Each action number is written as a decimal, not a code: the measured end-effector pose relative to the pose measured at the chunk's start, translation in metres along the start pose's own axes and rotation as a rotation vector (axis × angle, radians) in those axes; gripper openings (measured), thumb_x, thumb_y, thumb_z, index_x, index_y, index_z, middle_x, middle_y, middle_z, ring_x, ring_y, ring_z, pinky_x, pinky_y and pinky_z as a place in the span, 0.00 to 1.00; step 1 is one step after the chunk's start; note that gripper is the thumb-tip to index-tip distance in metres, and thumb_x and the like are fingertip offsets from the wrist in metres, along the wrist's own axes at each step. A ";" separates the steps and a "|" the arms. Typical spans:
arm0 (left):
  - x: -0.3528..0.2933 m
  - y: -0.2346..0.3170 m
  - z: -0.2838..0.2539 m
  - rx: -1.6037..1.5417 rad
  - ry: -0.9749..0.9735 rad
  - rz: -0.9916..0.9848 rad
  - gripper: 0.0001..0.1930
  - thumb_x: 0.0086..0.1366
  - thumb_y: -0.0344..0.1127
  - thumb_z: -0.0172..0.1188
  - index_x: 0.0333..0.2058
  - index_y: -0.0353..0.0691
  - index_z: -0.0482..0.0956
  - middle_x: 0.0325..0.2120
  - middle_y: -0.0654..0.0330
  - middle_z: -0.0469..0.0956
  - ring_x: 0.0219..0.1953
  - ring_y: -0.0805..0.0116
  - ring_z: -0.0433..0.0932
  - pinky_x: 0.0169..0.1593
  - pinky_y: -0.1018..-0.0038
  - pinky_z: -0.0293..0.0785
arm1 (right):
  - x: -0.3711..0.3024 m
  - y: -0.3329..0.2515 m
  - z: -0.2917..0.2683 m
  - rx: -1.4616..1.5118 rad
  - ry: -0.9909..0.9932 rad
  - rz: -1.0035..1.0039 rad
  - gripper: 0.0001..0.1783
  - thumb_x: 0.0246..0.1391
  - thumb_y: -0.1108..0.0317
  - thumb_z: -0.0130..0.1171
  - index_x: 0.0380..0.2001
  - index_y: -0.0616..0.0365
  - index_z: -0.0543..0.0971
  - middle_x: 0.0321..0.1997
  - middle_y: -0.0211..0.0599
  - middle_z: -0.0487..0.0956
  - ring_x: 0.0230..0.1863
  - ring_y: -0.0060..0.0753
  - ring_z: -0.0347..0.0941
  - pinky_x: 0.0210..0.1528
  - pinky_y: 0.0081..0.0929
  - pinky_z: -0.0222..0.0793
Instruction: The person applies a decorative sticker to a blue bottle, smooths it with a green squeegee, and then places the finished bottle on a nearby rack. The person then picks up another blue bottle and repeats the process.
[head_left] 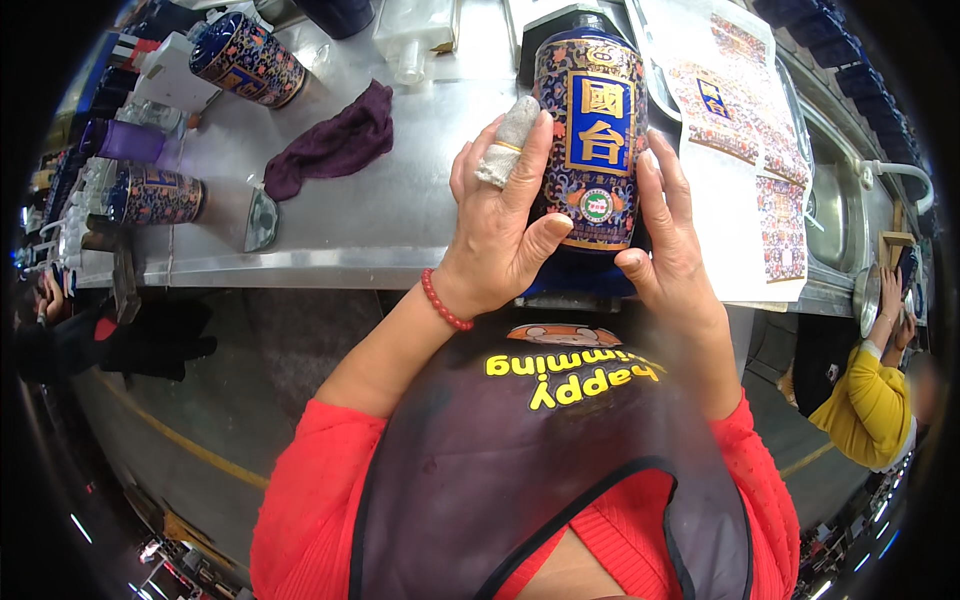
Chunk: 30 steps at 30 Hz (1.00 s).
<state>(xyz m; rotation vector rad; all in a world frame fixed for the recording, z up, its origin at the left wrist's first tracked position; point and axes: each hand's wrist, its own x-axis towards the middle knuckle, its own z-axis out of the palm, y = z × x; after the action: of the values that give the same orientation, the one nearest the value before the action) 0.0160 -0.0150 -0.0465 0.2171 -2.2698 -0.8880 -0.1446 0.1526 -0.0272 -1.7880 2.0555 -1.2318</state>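
A dark blue bottle (599, 135) with a colourful floral wrap lies with its base toward me and its neck pointing away, at the front edge of the metal table. My left hand (497, 210) presses along its left side, the thumb near the base. A grey-white cover with a thin yellow band wraps one finger. On the opposite side my right hand (668, 225) rests its fingers and thumb against the bottle, so both hands hold it between them. Under the bottle, a dark support (530, 50) shows only in part. Printed label sheets (735, 215) lie right of my right hand.
A purple cloth (335, 142) lies on the metal table (350, 225), near a small clear glass piece (262, 220). Patterned bottles (250, 62) and a purple container (125, 140) stand left. Right are a sink (838, 215), a tap (900, 172) and a person in a yellow sleeve (868, 405).
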 end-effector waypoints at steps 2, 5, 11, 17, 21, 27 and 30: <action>-0.002 -0.001 -0.001 0.043 -0.031 -0.006 0.42 0.74 0.63 0.44 0.73 0.35 0.55 0.68 0.44 0.63 0.69 0.43 0.56 0.71 0.50 0.40 | 0.001 -0.001 -0.002 -0.005 -0.014 0.012 0.48 0.59 0.36 0.59 0.74 0.54 0.61 0.77 0.61 0.51 0.65 0.57 0.66 0.66 0.47 0.65; -0.002 -0.003 -0.004 0.018 -0.045 -0.006 0.47 0.70 0.67 0.47 0.73 0.34 0.53 0.68 0.41 0.61 0.69 0.41 0.56 0.71 0.49 0.41 | 0.005 -0.005 -0.009 -0.072 -0.046 0.010 0.50 0.57 0.35 0.60 0.74 0.54 0.60 0.77 0.62 0.50 0.65 0.59 0.65 0.66 0.47 0.65; -0.006 0.010 -0.012 0.256 -0.019 -0.031 0.57 0.51 0.63 0.71 0.72 0.37 0.56 0.67 0.41 0.62 0.69 0.40 0.53 0.68 0.38 0.40 | 0.013 -0.013 -0.017 -0.136 -0.058 0.032 0.59 0.38 0.60 0.81 0.72 0.57 0.61 0.77 0.63 0.50 0.72 0.68 0.57 0.67 0.50 0.64; -0.008 0.024 -0.008 0.510 0.194 0.108 0.45 0.49 0.56 0.73 0.66 0.50 0.71 0.64 0.51 0.68 0.69 0.48 0.56 0.69 0.42 0.38 | 0.011 -0.007 -0.008 -0.253 -0.004 -0.025 0.57 0.39 0.67 0.79 0.72 0.58 0.60 0.76 0.64 0.52 0.74 0.68 0.54 0.70 0.54 0.60; -0.014 0.025 -0.003 0.353 0.085 -0.053 0.44 0.56 0.61 0.69 0.66 0.43 0.71 0.63 0.48 0.68 0.69 0.45 0.53 0.71 0.44 0.36 | 0.007 -0.002 -0.009 -0.220 -0.062 -0.010 0.55 0.44 0.66 0.77 0.73 0.58 0.58 0.76 0.65 0.52 0.74 0.68 0.54 0.70 0.54 0.59; -0.007 0.015 -0.014 0.122 0.100 -0.100 0.42 0.70 0.70 0.44 0.67 0.39 0.68 0.63 0.45 0.69 0.68 0.45 0.55 0.70 0.45 0.37 | 0.009 0.001 -0.010 -0.234 -0.061 -0.079 0.55 0.44 0.66 0.77 0.74 0.58 0.58 0.76 0.65 0.52 0.73 0.69 0.55 0.69 0.53 0.61; 0.012 0.013 -0.007 0.263 0.069 -0.098 0.40 0.72 0.67 0.43 0.68 0.40 0.66 0.64 0.48 0.69 0.68 0.45 0.55 0.68 0.42 0.41 | 0.008 -0.002 -0.009 -0.283 -0.079 -0.077 0.58 0.47 0.63 0.76 0.75 0.63 0.52 0.75 0.66 0.54 0.75 0.67 0.53 0.71 0.54 0.56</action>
<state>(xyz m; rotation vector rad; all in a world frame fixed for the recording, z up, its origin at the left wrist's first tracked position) 0.0131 -0.0138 -0.0281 0.4727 -2.3228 -0.6176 -0.1509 0.1498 -0.0172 -2.0167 2.2264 -0.9058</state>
